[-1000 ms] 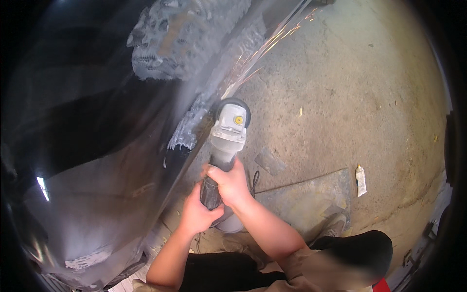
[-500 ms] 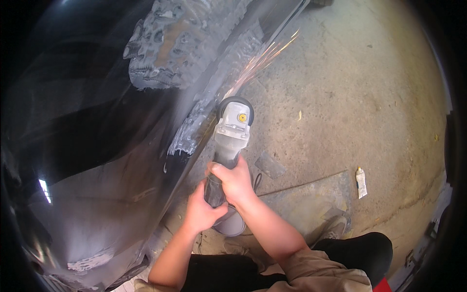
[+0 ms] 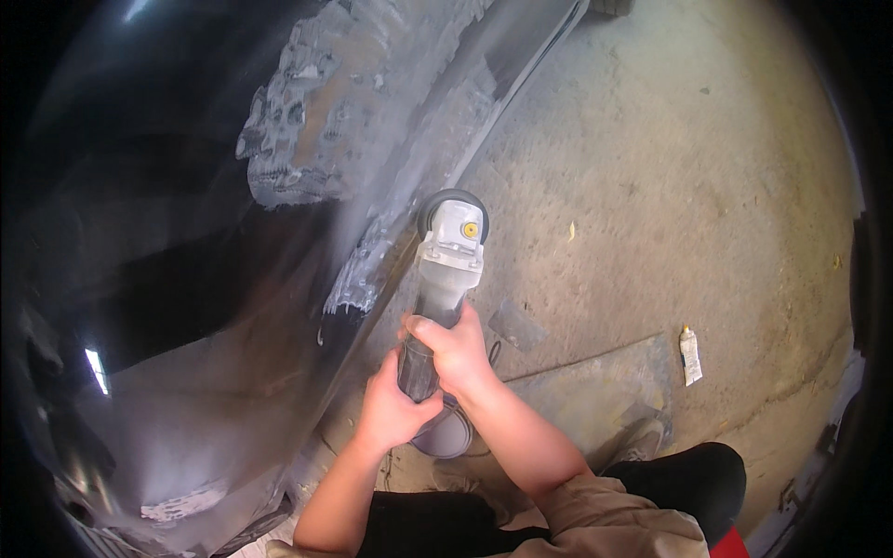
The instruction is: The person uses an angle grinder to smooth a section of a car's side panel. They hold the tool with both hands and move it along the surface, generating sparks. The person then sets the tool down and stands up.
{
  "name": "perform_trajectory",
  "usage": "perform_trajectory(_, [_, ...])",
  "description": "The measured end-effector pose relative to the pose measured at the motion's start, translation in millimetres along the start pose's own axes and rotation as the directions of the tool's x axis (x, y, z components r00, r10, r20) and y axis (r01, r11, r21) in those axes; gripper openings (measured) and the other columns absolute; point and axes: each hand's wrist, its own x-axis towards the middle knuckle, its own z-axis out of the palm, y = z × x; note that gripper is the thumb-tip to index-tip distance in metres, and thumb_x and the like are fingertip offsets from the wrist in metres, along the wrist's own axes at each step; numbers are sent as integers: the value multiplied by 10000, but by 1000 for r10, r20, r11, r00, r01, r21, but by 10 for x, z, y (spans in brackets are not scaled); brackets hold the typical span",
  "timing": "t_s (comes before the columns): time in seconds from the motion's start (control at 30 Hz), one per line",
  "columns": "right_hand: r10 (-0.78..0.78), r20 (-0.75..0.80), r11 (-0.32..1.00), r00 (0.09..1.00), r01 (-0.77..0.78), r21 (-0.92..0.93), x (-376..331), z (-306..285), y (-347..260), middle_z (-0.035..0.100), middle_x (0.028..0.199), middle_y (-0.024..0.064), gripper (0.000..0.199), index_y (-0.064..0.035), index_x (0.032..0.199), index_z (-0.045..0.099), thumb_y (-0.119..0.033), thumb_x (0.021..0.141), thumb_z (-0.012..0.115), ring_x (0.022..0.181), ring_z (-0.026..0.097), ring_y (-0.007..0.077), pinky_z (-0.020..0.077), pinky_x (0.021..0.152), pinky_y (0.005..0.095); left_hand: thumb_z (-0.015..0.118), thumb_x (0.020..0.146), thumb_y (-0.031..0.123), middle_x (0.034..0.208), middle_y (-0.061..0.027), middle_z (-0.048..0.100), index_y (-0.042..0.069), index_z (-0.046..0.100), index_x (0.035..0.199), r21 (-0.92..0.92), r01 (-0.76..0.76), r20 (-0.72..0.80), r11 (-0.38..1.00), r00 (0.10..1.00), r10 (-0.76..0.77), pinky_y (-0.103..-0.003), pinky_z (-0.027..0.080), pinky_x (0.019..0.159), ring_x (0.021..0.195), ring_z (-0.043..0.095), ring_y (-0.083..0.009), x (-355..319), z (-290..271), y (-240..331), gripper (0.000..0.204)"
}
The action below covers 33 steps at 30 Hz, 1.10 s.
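Note:
An angle grinder (image 3: 450, 251) with a pale grey metal head, a yellow button and a dark body is held in both of my hands. My right hand (image 3: 454, 352) wraps round the middle of its body. My left hand (image 3: 395, 407) grips the rear end from the left. The grinder's round black disc (image 3: 437, 200) lies by the lower edge of a black car panel (image 3: 233, 288); whether it touches is hidden under the head. Grey filler (image 3: 358, 98), scraped and ridged, covers part of the panel, and a narrower filler strip (image 3: 367, 265) runs along the edge beside the disc.
On the concrete floor (image 3: 642, 186) lie a white tube (image 3: 690, 358) with a yellow tip, a flat dull sheet (image 3: 595, 386) and a small grey piece (image 3: 517, 325). A round grey lid-like thing (image 3: 445, 434) sits below my hands. My shoe (image 3: 642, 437) rests near the sheet.
Sparks that flew up and right from the disc are gone. The grinder and my hands sit slightly lower and to the right in view; both hands keep their hold.

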Motion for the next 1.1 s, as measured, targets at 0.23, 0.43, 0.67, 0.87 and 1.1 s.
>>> perform_trajectory(0.23, [33,16,999,999,-33,-5,82,-80,-6,670,900,59,364,-11,1151,559,-69,834,729,803,667,166,562,734,346,837,721,178,1102,-187,735,-4,521,1371,-16,44,12,999,999,-44,-396,561,915,1041,731,-281,116,65,-26,745])
perform_trajectory(0.43, [-4,58,999,998,6,-32,44,-106,26,672,906,59,375,-1,1152,553,-79,833,733,798,658,155,549,743,331,851,709,184,1112,-189,730,0,516,1379,-19,-21,-45,1000,999,20,-405,555,922,1051,728,-293,20,138,-117,771])
perform_trajectory(0.67, [29,-12,999,1000,-29,22,38,-79,30,669,909,67,363,-13,1160,550,-73,846,724,792,664,163,557,718,344,849,713,194,1104,-188,738,3,523,1373,29,36,25,999,999,-37,-400,567,912,1045,737,-303,54,58,-37,761])
perform_trajectory(0.87, [36,6,998,999,-36,51,32,-121,-28,671,911,68,358,-16,1154,557,-71,843,726,787,673,174,566,721,350,846,713,195,1119,-198,736,7,519,1378,11,43,22,999,999,-44,-411,570,911,1070,733,-313,72,90,1,764])
perform_trajectory(1.1, [4,14,1000,1000,-4,0,101,-49,-88,664,905,70,351,-20,1133,553,-74,839,737,785,670,176,564,710,351,835,720,172,1120,-198,733,8,522,1378,28,-20,-14,999,1000,20,-404,566,915,1063,732,-308,123,64,33,747])
